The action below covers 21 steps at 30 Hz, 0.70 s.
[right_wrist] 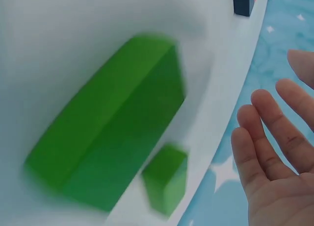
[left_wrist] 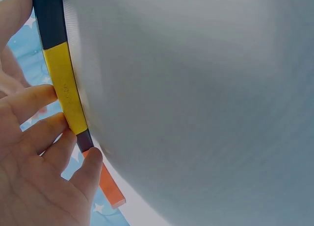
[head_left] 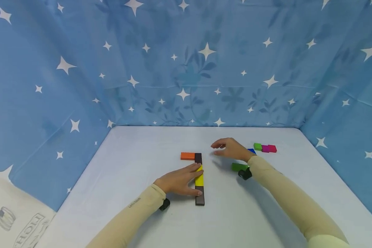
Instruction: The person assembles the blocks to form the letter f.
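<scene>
Resting on the yellow block (head_left: 199, 181), the left hand (head_left: 180, 178) has its grip spread, thumb on the dark block (head_left: 199, 201) at the yellow block's near end; right of the yellow block hovers the right hand (head_left: 230, 148), grip loose, empty. I'd press lightly, evenly.

In front of you, a white tabletop (head_left: 148, 144) is carrying a far dark block (head_left: 198, 157), a yellow block (head_left: 199, 180) and a near dark block (head_left: 199, 200) end to end, an orange block (head_left: 187, 156) touching the far one's left side. Between that line and a row of light green (head_left: 257, 146), purple (head_left: 265, 148) and red blocks (head_left: 272, 148), a darker green block (head_left: 239, 167) and a partly hidden blue block (head_left: 251, 150) are lying.
</scene>
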Tool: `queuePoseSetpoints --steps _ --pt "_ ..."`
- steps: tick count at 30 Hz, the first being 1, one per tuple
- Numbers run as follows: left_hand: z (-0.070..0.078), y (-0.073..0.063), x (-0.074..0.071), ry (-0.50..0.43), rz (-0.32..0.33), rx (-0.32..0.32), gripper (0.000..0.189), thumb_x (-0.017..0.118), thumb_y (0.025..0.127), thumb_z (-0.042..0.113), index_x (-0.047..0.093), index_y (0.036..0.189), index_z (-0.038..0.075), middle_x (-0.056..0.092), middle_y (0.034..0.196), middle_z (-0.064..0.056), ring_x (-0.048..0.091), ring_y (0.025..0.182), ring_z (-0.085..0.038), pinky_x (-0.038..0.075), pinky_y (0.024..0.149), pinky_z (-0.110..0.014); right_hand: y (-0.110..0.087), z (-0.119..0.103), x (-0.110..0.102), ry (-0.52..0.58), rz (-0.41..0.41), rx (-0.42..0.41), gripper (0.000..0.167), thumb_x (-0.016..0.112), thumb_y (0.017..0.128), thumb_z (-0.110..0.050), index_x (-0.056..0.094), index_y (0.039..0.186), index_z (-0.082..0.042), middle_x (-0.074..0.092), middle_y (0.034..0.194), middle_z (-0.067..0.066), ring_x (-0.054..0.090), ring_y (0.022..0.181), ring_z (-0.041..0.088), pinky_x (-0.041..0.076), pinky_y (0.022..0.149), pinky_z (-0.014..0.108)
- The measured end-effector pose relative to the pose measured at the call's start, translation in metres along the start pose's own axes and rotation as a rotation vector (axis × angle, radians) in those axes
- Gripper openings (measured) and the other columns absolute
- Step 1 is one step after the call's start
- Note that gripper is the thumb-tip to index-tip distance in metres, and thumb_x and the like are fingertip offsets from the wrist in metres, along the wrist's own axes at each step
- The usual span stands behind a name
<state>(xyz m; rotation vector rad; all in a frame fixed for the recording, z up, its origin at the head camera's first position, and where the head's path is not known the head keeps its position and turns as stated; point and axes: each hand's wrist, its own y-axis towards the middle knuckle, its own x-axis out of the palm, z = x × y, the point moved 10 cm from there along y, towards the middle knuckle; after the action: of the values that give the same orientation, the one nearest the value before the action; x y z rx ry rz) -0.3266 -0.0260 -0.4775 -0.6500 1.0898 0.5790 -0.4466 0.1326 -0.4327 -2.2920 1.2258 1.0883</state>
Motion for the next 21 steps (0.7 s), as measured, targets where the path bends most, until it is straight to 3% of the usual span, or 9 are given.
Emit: queuePoseSetpoints --steps 5,10,14,21 --pt "-0.001 0.0 0.0 -0.004 0.004 0.005 0.089 0.069 0.098 0.063 0.038 0.168 0.017 0.02 0.178 0.0 0.017 0.163 -0.016 0.026 0.127 -0.036 -0.037 0.02 -0.027 -0.009 0.036 0.074 0.035 0.076 0.1 -0.011 0.072 0.132 0.004 0.072 0.13 0.019 0.065 0.119 0.038 0.052 0.107 0.057" --pt "-0.001 -0.001 0.0 -0.013 0.006 0.019 0.089 0.069 0.099 0.061 0.038 0.168 0.016 0.02 0.178 -0.001 0.017 0.163 -0.017 0.025 0.128 -0.036 -0.071 0.036 -0.04 -0.007 0.045 0.129 0.035 0.078 0.099 -0.014 0.073 0.13 0.004 0.072 0.127 0.018 0.066 0.117 0.037 0.053 0.105 0.057" --pt "0.0 -0.001 0.0 -0.017 0.013 0.033 0.089 0.069 0.099 0.062 0.038 0.168 0.015 0.021 0.178 -0.002 0.017 0.163 -0.018 0.024 0.128 -0.037 -0.093 0.047 -0.043 -0.016 0.048 0.163 0.035 0.081 0.098 -0.017 0.075 0.127 0.002 0.074 0.121 0.013 0.068 0.112 0.032 0.057 0.1 0.052" --pt "0.0 -0.001 0.002 -0.03 0.021 0.031 0.088 0.068 0.099 0.062 0.038 0.168 0.016 0.02 0.178 -0.001 0.017 0.163 -0.018 0.025 0.128 -0.038 -0.116 0.053 -0.037 0.002 0.038 0.172 0.038 0.083 0.094 -0.017 0.075 0.127 0.0 0.075 0.121 0.009 0.068 0.112 0.03 0.059 0.099 0.045"
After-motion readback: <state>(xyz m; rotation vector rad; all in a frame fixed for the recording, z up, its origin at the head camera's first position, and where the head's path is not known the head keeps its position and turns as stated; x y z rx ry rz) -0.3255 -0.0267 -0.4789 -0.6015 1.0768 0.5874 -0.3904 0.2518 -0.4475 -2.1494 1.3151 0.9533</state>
